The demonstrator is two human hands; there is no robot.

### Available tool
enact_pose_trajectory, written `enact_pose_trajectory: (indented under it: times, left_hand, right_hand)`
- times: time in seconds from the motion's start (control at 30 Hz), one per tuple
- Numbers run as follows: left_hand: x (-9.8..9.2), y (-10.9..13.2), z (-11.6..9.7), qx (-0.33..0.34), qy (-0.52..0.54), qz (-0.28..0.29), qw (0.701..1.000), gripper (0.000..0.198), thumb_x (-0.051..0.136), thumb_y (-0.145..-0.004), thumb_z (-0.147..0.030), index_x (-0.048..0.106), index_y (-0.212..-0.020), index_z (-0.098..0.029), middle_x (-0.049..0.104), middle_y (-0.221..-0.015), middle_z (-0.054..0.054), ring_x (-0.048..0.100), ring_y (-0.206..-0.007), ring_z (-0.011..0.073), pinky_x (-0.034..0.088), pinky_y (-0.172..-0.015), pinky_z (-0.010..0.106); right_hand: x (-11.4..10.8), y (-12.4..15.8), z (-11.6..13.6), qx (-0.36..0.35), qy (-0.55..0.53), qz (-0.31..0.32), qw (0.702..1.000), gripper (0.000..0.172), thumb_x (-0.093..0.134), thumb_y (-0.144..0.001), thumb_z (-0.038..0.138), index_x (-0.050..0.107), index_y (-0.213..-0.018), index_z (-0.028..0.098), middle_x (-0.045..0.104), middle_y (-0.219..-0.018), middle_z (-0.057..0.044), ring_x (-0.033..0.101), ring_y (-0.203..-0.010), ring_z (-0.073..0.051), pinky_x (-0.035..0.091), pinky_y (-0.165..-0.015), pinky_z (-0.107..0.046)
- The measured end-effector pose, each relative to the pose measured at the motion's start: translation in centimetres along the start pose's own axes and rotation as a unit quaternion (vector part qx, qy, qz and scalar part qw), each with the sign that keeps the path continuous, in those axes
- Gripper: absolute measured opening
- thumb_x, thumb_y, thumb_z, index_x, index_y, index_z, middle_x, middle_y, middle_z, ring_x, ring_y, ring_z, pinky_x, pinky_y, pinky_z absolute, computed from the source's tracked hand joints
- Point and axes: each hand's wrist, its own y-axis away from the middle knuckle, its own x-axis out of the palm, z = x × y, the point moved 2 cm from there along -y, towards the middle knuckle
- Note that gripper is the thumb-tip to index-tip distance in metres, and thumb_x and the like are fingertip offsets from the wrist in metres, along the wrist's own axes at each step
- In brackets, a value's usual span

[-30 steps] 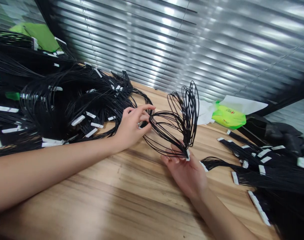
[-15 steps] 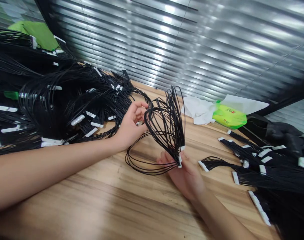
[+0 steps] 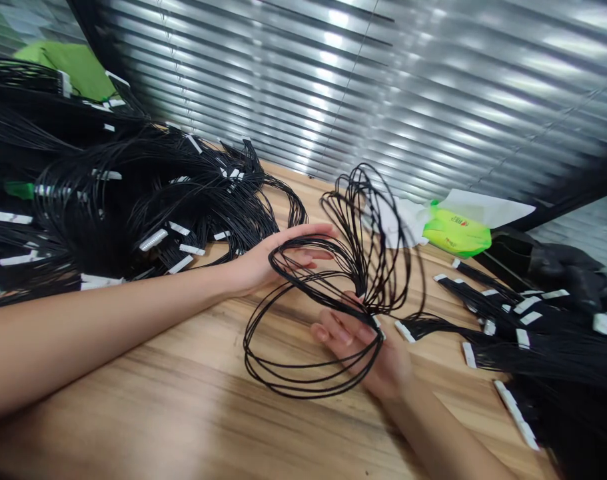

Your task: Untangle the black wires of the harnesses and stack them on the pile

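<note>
A bundle of thin black wires (image 3: pixel 328 293) with small white connectors loops in several wide coils above the wooden table (image 3: pixel 183 400). My right hand (image 3: pixel 368 347) pinches the bundle where the coils meet, near a white connector, palm turned up. My left hand (image 3: pixel 283 257) lies flat with fingers stretched out, reaching through one coil and touching the wires from inside. One coil hangs low over the table in front of my right hand.
A big heap of black wire harnesses (image 3: pixel 108 207) with white connectors fills the left side. More harnesses (image 3: pixel 523 333) lie at the right. A green tissue pack (image 3: pixel 456 233) and white paper sit by the metal blinds (image 3: pixel 383 87).
The wire bundle has spread into wider coils, one dropping toward the table. My left hand went from curled at the loop to flat and stretched through it. My right hand shifted slightly right.
</note>
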Motion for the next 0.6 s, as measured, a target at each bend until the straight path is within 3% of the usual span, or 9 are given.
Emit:
enact_pose_trajectory:
  times: [0.1,0.23,0.3,0.47,0.6]
  left_hand:
    - [0.09,0.01,-0.09,-0.020,0.027,-0.027,0.999,0.046,0.071,-0.075,-0.017,0.062,-0.118,-0.029,0.055,-0.134,0.004,0.063,-0.110,0.0193,0.053,-0.087,0.026]
    - [0.51,0.15,-0.23,-0.058,0.045,0.043,0.996,0.026,0.068,-0.078,-0.020,0.068,-0.104,-0.024,0.061,-0.126,0.005,0.063,-0.108,0.0208,0.054,-0.090,0.031]
    - [0.53,0.18,-0.29,-0.063,0.015,0.050,0.997,0.022,0.069,-0.077,-0.023,0.068,-0.099,-0.023,0.065,-0.119,0.005,0.066,-0.102,0.0213,0.054,-0.090,0.034]
    - [0.80,0.17,-0.07,-0.055,-0.113,0.025,0.992,0.031,0.072,-0.072,-0.037,0.066,-0.097,-0.019,0.071,-0.094,0.008,0.068,-0.088,0.0237,0.056,-0.074,0.035]
    - [0.71,0.21,0.48,0.018,-0.254,-0.074,0.964,0.037,0.074,-0.070,-0.040,0.062,-0.101,-0.021,0.069,-0.082,0.004,0.067,-0.078,0.0208,0.056,-0.065,0.033]
  right_hand:
    - [0.18,0.03,0.25,0.011,-0.027,0.022,0.999,0.033,0.079,-0.063,0.030,0.050,-0.051,0.021,0.036,-0.044,0.007,0.037,-0.051,-0.011,0.039,-0.060,-0.030]
    - [-0.01,0.20,0.02,0.040,-0.019,0.028,0.999,0.028,0.078,-0.066,0.035,0.055,-0.056,0.023,0.028,-0.038,0.008,0.036,-0.048,-0.012,0.040,-0.061,-0.031]
    - [-0.17,0.27,-0.17,0.052,0.004,0.037,0.998,0.029,0.079,-0.065,0.039,0.056,-0.056,0.023,0.027,-0.036,0.009,0.034,-0.045,-0.012,0.040,-0.060,-0.032]
    - [-0.32,0.34,-0.50,0.082,0.071,0.092,0.990,0.035,0.074,-0.069,0.048,0.055,-0.054,0.022,0.034,-0.040,0.008,0.036,-0.043,-0.012,0.041,-0.059,-0.033]
    - [-0.36,0.27,-0.40,0.036,0.075,0.044,0.996,0.033,0.075,-0.068,0.049,0.058,-0.060,0.023,0.041,-0.047,0.006,0.038,-0.048,-0.012,0.043,-0.063,-0.033]
